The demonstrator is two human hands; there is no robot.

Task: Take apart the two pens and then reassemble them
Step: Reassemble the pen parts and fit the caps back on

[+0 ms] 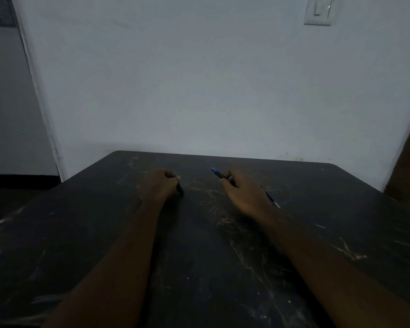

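The right hand (244,192) lies over a dark pen (219,174), fingers curled around its barrel. The blue clicker end pokes out past the fingertips toward the far left, and a thin pale tip shows behind the wrist at the near right, low against the table (199,268). The left hand (158,185) is closed in a loose fist on a second pen (180,189), of which only a short dark end shows below the thumb (the rest is hidden in the fist). The hands are well apart, both toward the far half of the table. The tabletop is black with pale scratches and scuffs. Behind it stands a plain white wall (199,79) with a light switch (318,10) at the upper right. The room is dim.
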